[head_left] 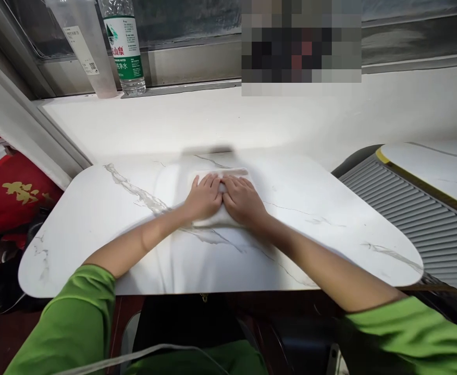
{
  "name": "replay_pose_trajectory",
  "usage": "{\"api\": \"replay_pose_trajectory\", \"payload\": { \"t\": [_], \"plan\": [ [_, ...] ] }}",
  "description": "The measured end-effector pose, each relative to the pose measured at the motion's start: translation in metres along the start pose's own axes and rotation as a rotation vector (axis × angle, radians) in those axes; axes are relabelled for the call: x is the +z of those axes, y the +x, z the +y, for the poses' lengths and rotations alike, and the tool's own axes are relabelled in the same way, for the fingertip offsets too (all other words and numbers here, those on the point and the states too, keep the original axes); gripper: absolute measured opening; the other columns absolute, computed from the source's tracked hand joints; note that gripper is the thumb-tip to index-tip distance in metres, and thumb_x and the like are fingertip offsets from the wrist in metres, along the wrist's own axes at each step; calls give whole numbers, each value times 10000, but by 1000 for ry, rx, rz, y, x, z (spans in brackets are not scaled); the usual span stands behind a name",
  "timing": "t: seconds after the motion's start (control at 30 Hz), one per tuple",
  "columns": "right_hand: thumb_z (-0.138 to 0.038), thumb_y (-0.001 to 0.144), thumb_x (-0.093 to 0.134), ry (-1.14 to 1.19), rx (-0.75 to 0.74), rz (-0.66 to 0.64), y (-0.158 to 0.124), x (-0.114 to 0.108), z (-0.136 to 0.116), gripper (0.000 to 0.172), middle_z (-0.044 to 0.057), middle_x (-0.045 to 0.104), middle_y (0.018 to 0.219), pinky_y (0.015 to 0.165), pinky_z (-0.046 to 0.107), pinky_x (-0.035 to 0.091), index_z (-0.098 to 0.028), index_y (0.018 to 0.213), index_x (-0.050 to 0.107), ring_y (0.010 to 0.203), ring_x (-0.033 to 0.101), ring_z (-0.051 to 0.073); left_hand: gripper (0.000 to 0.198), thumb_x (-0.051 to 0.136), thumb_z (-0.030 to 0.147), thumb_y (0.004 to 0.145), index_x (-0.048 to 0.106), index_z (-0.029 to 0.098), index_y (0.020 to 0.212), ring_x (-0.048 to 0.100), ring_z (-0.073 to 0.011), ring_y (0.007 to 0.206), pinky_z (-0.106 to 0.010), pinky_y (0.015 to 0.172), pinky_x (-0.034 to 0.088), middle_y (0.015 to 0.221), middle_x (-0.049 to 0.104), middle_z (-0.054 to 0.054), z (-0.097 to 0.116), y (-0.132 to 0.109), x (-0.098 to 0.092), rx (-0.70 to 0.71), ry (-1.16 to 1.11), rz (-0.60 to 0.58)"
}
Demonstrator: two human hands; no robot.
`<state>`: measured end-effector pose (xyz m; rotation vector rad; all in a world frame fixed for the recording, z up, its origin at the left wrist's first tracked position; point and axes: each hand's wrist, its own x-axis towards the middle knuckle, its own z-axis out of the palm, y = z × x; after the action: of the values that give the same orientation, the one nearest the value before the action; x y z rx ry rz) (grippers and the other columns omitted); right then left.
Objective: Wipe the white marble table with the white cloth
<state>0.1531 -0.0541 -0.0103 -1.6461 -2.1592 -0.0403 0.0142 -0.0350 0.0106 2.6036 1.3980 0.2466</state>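
Observation:
A folded white cloth [228, 216] lies flat near the middle of a white marble-patterned table [126, 250]. On its left half rests my left hand [205, 198], palm down with the fingers lying flat. My right hand [244, 200] presses beside it on the right half, its fingers also laid out over the cloth. The two hands touch near the thumbs and index fingers. Most of the cloth's top is hidden under them; its far edge and near edge show.
On the window ledge at the back left stand a tall clear plastic container [85, 52] and a labelled water bottle [124, 52]. A red bag [13, 192] sits left of the table. Towards the right are a grey ribbed panel [400, 219] and another white tabletop [439, 172].

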Motion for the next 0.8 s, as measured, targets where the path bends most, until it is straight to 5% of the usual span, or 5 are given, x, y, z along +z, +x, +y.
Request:
{"api": "replay_pose_trajectory", "payload": {
  "t": [0.2, 0.4, 0.6, 0.8],
  "plan": [
    [-139, 868, 330, 6, 67, -19, 77, 17, 20, 453, 190, 664, 1243, 1100, 434, 351, -63, 1227, 596, 1191, 570, 292, 495, 331, 207, 966, 416, 98, 1441, 316, -215, 1472, -454, 1242, 151, 1561, 412, -127, -41, 74, -2, -15, -24, 50],
    [-137, 881, 322, 23, 95, -22, 94, 22, 23, 469, 180, 642, 1298, 1117, 428, 324, -71, 1264, 586, 1224, 548, 283, 481, 311, 226, 982, 419, 131, 1441, 301, -217, 1480, -458, 1239, 150, 1574, 397, -107, -51, 88, -4, -24, -25, 63],
    [-145, 897, 325, -7, 86, -44, 68, 16, 10, 490, 178, 586, 1400, 1149, 437, 291, -60, 1319, 561, 1314, 495, 281, 490, 285, 216, 991, 407, 103, 1452, 298, -236, 1483, -498, 1233, 167, 1585, 374, -133, -39, 60, -1, -22, 11, 65],
    [-171, 937, 309, -102, 54, -53, -11, 5, -35, 527, 185, 503, 1491, 1169, 471, 277, -17, 1402, 505, 1399, 428, 300, 521, 265, 229, 998, 376, 59, 1478, 290, -251, 1492, -501, 1239, 165, 1581, 377, -155, -19, -28, 2, 52, 40, 56]
  ]
}}
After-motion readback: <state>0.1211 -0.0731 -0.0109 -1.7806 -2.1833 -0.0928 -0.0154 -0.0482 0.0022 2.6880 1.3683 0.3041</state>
